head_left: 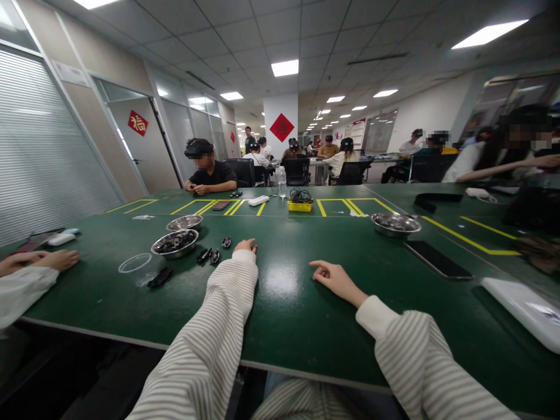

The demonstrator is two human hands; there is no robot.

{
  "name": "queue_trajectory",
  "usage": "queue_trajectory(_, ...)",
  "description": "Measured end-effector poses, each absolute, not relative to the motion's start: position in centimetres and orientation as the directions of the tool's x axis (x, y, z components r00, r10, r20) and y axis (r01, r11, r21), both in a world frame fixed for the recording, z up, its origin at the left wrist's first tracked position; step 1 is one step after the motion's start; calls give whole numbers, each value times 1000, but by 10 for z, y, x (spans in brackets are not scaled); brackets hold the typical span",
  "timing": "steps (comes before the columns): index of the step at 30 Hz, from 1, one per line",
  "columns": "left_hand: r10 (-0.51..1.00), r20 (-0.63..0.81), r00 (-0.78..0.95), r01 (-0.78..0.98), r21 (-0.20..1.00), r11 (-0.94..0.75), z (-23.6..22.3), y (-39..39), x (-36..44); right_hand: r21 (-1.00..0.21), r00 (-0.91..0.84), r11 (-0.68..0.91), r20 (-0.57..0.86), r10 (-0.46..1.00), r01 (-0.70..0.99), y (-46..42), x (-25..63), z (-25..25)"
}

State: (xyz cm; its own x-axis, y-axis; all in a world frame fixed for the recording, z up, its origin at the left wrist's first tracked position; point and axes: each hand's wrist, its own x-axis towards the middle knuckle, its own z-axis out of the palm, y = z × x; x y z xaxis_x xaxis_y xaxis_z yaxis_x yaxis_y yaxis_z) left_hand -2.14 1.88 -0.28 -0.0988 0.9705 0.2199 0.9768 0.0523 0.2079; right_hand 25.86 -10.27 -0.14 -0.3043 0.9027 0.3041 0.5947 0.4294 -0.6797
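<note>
Striped sleeves [228, 297], hands [336, 282] half-curled over green table [289, 326]

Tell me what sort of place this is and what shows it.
Probably a shared workroom in an office: a green table marked with yellow lines, bowls of small dark parts, and chairs behind.

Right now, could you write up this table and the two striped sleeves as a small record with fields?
Left hand: bare left hand at the green tabletop, beside small black parts; grip unclear
Right hand: bare right hand, index finger extended, nothing visibly held
Sleeves: cream, grey-striped fabric
Left side: two round shiny metal bowls, the nearer holding dark pieces
Right side: flat black rectangular slab
Far side: yellow plastic tray of black cables
</note>
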Motion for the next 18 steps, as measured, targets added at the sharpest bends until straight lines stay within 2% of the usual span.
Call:
queue_trajectory(4, 948, 231, -219, 957, 242, 162, -3, 19, -27, -680, -309, 426, 295, 904, 597, -102, 259, -3)
queue_trajectory(6, 940, 256, -226, 958, 233, 166, -3, 18, -29, -676, -313, 428, 294, 903, 600, -102, 259, -2)
queue_trajectory(10, 931, 359, -66, 985, 174, 3, -4, 14, -27, -672, -315, 428, 292, 903, 604, -103, 259, -1)
queue_trajectory(14, 930, 363, 52, 985, 137, -109, -4, 11, -20, -670, -319, 431, 293, 901, 604, -103, 259, 0)
queue_trajectory(18, 892, 373, 255, 936, 138, -325, -6, 2, 6, -664, -312, 431, 298, 902, 611, -103, 259, -1)
